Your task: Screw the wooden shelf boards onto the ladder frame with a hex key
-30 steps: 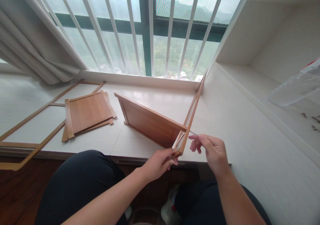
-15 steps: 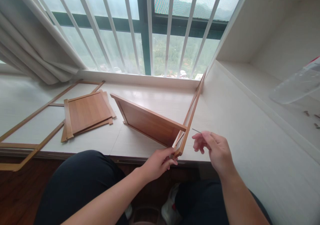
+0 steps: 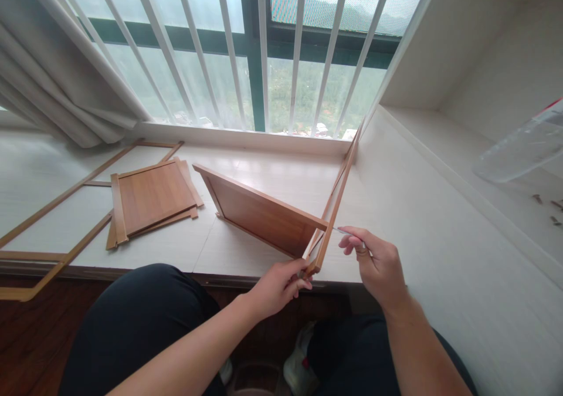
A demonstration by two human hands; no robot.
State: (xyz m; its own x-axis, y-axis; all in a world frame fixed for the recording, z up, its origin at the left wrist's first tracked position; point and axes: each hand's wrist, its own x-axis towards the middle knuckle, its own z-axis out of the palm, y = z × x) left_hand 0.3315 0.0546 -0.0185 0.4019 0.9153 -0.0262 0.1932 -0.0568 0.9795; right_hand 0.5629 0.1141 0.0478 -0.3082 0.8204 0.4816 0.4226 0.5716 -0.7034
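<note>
1. Left hand (image 3: 279, 286) pinches the near bottom corner of a thin wooden frame (image 3: 336, 205), fingers closed on the strip end at the edge of the white ledge (image 3: 264, 176).
2. Right hand (image 3: 378, 264) has thumb and fingers closed on a thin metal tool (image 3: 342, 230), probably a hex key, too small to be sure. Tool tip touches the outer side of the frame strip, just above the left hand.
3. Wooden panel (image 3: 259, 214) stands on edge on the ledge, tilted, its near end butting the frame strip where the tool meets it.
4. Frame runs from the hands back to the window corner, leaning along the white side wall (image 3: 440, 220).
5. Stack of flat wooden panels (image 3: 152, 199) lies on the ledge to the left, well apart from the hands.
6. Second thin frame (image 3: 57, 208) lies flat, far left, partly under that stack.
7. Clear plastic bag (image 3: 519, 149) on the right shelf, small dark screws (image 3: 548, 202) beside it.
8. Curtain (image 3: 53, 85) upper left; barred window (image 3: 264, 50) behind.
</note>
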